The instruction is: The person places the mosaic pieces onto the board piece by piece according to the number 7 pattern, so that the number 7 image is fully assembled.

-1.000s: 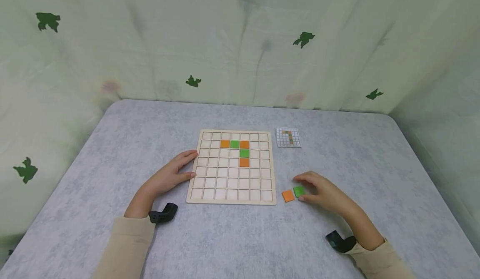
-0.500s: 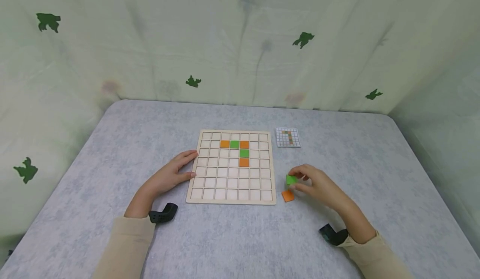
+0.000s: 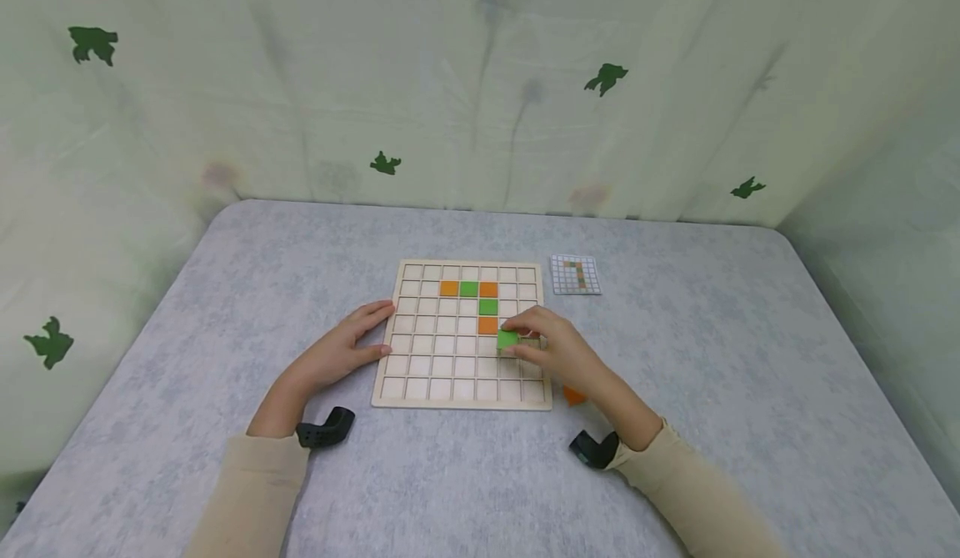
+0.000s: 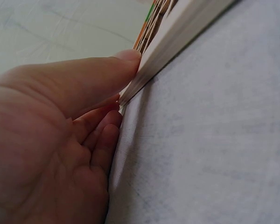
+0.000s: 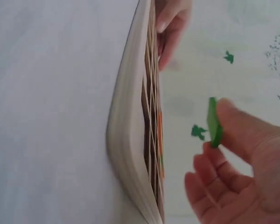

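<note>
A square wooden grid board (image 3: 442,366) lies on the table. Set into its cells are orange and green square tiles, three in a row and two more running down from the right-hand one, ending in an orange tile (image 3: 487,325). Between thumb and fingertips, my right hand (image 3: 558,345) pinches a green tile (image 3: 507,340) above the board, just right of and below that orange tile. The right wrist view shows this green tile (image 5: 213,123) held on edge, clear of the board. My left hand (image 3: 337,354) rests at the board's left edge, its thumb (image 4: 116,70) touching the rim.
One loose orange tile (image 3: 574,395) lies right of the board, partly hidden under my right forearm. A small card (image 3: 576,275) printed with a coloured grid pattern lies beyond the board's upper right. A pale curtain (image 3: 450,82) with green bird shapes stands behind the table.
My right hand has taken the green tile from the table beside the orange one and carried it left over the board. The left hand and the board stay put.
</note>
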Tool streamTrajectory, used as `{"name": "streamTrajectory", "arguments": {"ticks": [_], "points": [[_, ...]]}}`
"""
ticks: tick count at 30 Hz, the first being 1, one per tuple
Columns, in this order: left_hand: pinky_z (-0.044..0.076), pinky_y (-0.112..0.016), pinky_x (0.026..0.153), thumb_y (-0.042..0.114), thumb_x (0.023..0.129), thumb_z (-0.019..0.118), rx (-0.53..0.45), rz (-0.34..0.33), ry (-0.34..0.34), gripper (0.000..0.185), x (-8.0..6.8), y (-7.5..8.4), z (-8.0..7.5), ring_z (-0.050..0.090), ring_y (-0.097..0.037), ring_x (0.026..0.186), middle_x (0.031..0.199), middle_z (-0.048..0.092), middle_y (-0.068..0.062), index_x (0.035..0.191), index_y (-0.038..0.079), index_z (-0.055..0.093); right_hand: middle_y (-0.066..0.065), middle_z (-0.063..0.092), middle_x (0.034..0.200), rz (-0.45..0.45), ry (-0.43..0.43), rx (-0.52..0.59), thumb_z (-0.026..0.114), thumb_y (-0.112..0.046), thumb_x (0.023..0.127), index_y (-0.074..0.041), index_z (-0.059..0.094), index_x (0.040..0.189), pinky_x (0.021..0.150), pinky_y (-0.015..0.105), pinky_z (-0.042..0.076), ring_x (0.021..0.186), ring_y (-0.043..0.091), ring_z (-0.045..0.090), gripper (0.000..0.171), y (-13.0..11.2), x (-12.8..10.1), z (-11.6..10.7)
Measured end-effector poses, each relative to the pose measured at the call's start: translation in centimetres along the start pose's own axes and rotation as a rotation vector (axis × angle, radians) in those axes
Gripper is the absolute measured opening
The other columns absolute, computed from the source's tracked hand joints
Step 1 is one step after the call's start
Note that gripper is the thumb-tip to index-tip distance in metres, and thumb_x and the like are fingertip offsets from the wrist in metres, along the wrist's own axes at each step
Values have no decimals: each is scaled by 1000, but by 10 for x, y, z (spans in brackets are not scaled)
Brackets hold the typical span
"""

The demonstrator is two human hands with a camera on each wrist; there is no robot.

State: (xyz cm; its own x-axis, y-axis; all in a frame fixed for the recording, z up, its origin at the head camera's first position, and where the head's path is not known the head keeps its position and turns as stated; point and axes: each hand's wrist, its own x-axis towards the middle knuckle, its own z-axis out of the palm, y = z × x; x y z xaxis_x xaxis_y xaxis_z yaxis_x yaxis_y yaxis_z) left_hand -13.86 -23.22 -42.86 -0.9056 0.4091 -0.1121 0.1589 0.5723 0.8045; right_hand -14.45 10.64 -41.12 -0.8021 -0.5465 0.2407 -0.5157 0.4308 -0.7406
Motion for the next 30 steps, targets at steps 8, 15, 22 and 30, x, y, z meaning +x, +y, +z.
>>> {"name": "streamTrajectory", "arguments": {"ticks": [8, 15, 22, 30], "points": [[12, -53, 102, 25, 87, 61, 17, 4, 0, 68, 0, -2, 1, 7, -31, 134, 147, 16, -10, 142, 6, 26, -5, 56, 95, 58, -52, -54, 70, -21, 79, -12, 64, 102, 70, 24, 43, 81, 8, 49, 25, 8, 13, 27], [12, -53, 102, 26, 87, 61, 21, 0, -1, 68, 0, 0, 0, 7, -31, 134, 147, 15, -10, 142, 7, 26, -4, 52, 94, 102, -50, -81, 70, -20, 79, -13, 66, 99, 68, 24, 42, 80, 8, 46, 22, 4, 16, 33], [12, -53, 102, 26, 87, 60, 21, -2, 1, 68, -1, -1, -2, 7, -32, 133, 147, 15, -11, 142, 7, 26, -2, 52, 93, 101, -49, -116, 69, -19, 80, -11, 65, 102, 68, 25, 41, 78, 10, 44, 23, 1, 17, 34], [12, -53, 102, 25, 87, 61, 18, 5, -1, 68, -1, 1, -1, 7, -32, 133, 147, 15, -11, 142, 6, 26, 1, 55, 102, 162, -80, -50, 69, -21, 80, -9, 59, 115, 77, 28, 44, 91, 12, 51, 38, -7, 12, 19]]}}
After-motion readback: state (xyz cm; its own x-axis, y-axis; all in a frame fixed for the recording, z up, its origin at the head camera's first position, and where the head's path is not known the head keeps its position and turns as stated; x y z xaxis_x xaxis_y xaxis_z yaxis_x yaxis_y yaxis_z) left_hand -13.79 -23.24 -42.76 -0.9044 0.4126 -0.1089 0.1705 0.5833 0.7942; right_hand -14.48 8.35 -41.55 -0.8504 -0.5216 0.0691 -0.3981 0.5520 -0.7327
